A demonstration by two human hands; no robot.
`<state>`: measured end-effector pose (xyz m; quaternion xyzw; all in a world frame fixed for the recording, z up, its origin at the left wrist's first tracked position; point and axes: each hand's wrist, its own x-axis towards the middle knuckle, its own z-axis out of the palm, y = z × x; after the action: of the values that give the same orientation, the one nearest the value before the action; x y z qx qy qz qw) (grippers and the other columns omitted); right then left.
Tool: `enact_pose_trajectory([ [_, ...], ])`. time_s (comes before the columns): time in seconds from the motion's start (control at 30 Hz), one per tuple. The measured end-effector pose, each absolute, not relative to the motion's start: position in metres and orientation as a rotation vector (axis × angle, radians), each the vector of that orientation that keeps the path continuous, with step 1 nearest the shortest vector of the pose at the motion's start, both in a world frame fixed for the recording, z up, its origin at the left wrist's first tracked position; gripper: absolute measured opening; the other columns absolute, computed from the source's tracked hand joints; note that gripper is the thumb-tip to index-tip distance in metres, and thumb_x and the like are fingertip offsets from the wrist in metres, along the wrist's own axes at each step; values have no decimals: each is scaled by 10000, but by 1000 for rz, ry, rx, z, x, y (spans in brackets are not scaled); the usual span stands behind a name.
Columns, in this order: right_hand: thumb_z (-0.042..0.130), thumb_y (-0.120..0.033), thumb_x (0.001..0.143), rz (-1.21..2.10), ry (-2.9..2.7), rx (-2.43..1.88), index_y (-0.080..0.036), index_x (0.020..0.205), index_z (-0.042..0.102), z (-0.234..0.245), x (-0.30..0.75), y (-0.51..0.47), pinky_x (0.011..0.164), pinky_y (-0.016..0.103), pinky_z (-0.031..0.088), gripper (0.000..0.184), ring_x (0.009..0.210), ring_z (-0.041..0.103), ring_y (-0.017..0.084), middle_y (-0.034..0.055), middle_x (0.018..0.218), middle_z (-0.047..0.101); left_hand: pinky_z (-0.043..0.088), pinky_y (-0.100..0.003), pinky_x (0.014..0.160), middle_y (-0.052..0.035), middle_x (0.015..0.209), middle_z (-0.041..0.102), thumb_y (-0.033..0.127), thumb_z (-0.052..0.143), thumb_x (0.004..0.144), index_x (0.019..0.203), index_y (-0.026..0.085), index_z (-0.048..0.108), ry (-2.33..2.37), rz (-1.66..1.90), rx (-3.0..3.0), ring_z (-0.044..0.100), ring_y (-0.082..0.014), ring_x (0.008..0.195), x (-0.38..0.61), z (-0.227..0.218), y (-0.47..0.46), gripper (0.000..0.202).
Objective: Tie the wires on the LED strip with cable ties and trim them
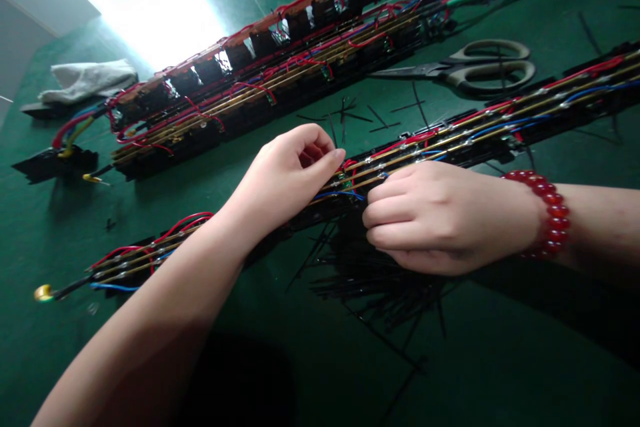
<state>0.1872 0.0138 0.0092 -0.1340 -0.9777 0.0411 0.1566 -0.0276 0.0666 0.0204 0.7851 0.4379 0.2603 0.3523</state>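
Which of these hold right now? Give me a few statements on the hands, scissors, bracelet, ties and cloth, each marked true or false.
1. The left hand and right hand are both at the nearest wired strip. True.
2. The right hand has the scissors in its grip. False: the scissors lie untouched on the green table, beyond that strip.
3. A red bead bracelet sits on the right wrist. True.
4. The black cable ties are piled beside the white cloth. False: the pile lies on the near side of the strip, under the right hand.
5. The white cloth lies at the far left. True.
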Motion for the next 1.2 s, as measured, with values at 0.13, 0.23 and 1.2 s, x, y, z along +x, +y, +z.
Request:
enact_pose_trajectory([
  [0.13,544,-152,934,100,-2666,-457,-207,780,605,9,187,12,596,302,408,174,680,538,141,14,771,635,431,-222,577,28,737,610,261,628,910,856,206,596,1110,841,2109,520,-92,639,-29,18,66,84],
  [0.23,553,-149,923,36,-2573,-513,-218,798,608,10,188,12,604,293,445,153,686,565,134,12,800,663,468,-245,648,14,770,594,285,602,938,874,215,581,1040,989,2238,526,-109,699,-31,21,64,97],
  [1.2,615,-196,929,206,-2223,-762,-199,987,617,4,192,25,669,248,529,58,785,664,144,43,890,700,470,-252,733,21,789,700,162,614,843,850,205,690,781,593,2419,624,-113,725,-30,33,56,88],
])
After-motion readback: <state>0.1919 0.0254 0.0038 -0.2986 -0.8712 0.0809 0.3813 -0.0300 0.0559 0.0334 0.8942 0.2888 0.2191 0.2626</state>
